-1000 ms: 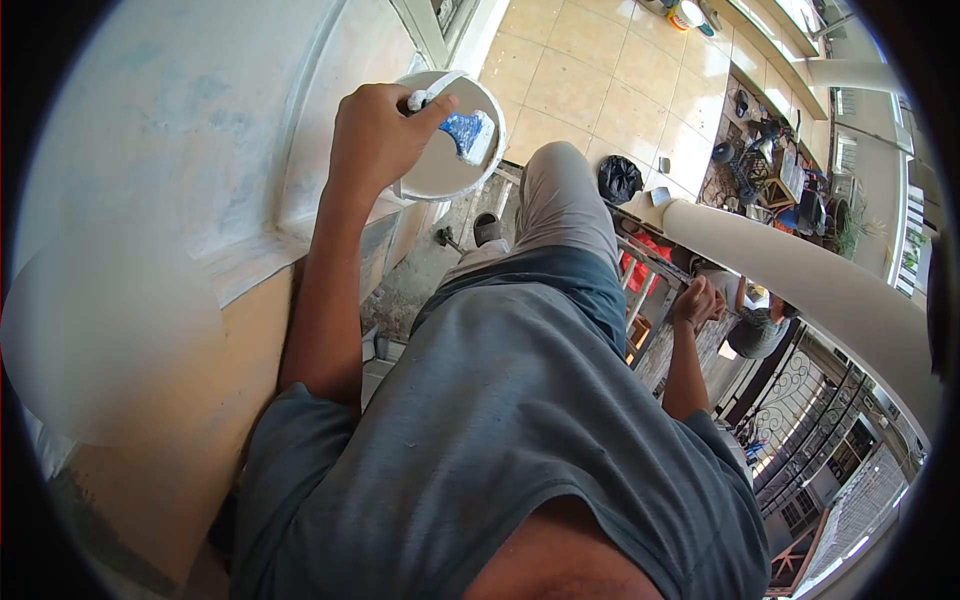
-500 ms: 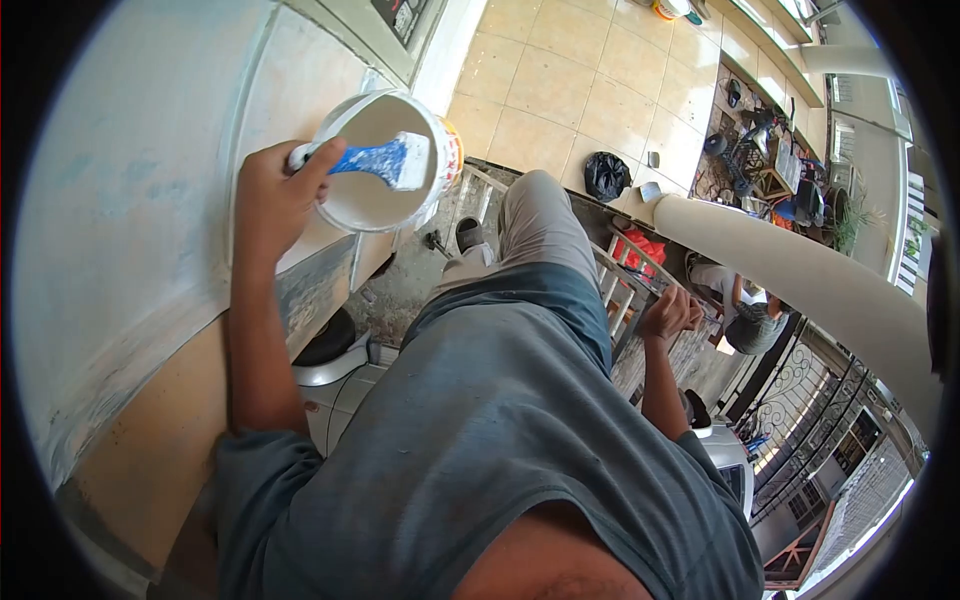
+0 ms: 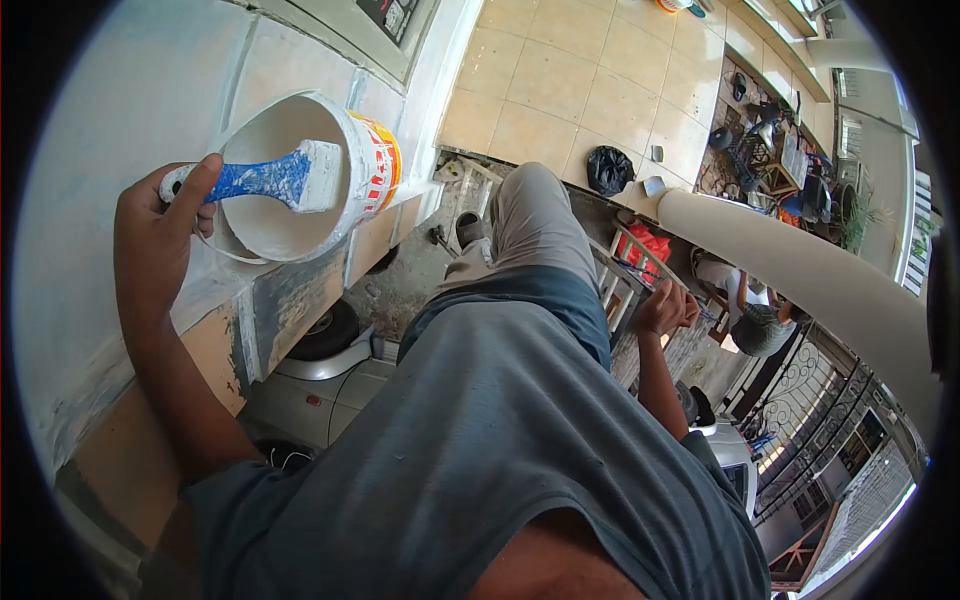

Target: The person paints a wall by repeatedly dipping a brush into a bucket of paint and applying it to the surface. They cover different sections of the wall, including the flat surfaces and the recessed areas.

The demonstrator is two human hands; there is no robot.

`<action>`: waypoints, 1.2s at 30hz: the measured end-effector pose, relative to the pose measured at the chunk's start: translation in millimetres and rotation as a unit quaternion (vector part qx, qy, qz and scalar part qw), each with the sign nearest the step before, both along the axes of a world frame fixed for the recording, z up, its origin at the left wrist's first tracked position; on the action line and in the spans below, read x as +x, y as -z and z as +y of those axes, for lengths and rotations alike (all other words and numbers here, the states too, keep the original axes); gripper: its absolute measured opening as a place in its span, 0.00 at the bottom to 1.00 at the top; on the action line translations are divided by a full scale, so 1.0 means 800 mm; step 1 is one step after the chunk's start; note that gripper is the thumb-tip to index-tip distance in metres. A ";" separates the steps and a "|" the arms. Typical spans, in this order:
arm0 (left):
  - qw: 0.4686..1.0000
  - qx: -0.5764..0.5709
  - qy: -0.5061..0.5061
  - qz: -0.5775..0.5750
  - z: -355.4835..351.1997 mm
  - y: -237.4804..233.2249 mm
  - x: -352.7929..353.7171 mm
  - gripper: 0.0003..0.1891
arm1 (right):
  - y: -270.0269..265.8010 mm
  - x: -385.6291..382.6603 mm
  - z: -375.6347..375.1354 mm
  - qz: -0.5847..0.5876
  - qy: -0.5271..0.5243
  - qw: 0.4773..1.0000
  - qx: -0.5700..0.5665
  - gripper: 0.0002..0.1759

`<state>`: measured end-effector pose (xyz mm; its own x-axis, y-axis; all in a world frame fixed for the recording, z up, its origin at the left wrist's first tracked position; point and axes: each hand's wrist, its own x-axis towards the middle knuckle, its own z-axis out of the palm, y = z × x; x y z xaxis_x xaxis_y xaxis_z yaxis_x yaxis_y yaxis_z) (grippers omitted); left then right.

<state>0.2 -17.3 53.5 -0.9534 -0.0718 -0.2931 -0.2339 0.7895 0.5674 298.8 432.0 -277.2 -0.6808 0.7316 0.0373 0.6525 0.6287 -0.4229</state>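
My left hand (image 3: 165, 215) is closed, its thumb across the handle of a paintbrush (image 3: 265, 182). The brush has a blue, paint-smeared ferrule and white-coated bristles. It lies over the mouth of a white paint bucket (image 3: 375, 165) with a red and yellow label. The bucket tips toward me, showing a pale, paint-coated inside, and its rim and wire handle are right at my left fingers. On the other side of my body, my right hand (image 3: 664, 308) is closed with curled fingers, near a wooden ladder (image 3: 625, 262). I cannot tell what it holds.
A whitish painted wall (image 3: 130, 110) runs along my left, with a car (image 3: 320, 400) below it. Ahead lies a tiled floor (image 3: 560, 80) with a black plastic bag (image 3: 608, 170). A thick pale column (image 3: 790, 255) and a seated person (image 3: 762, 325) are on the right.
My left hand has moved left and slightly down, carrying the paintbrush and bucket with it. The bucket has turned so more of its label shows. My right hand has barely moved.
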 end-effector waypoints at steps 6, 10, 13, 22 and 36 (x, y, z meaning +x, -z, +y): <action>0.999 0.035 0.003 -0.001 -0.003 0.012 0.002 0.18 | -0.002 0.005 -0.008 -0.019 -0.011 0.999 0.026 0.22; 0.999 0.042 0.014 -0.007 -0.001 0.005 0.001 0.18 | 0.002 0.003 -0.002 -0.019 -0.016 0.999 0.022 0.22; 0.999 0.038 -0.002 0.006 0.003 -0.006 0.004 0.18 | 0.001 0.006 -0.002 -0.011 -0.020 0.999 0.032 0.21; 0.999 -0.028 -0.007 -0.026 0.043 -0.066 -0.028 0.15 | -0.004 -0.007 0.005 -0.014 -0.032 0.999 -0.015 0.23; 0.991 0.072 0.033 -0.106 0.020 -0.055 -0.030 0.16 | -0.010 -0.009 0.004 -0.049 -0.044 0.998 0.025 0.23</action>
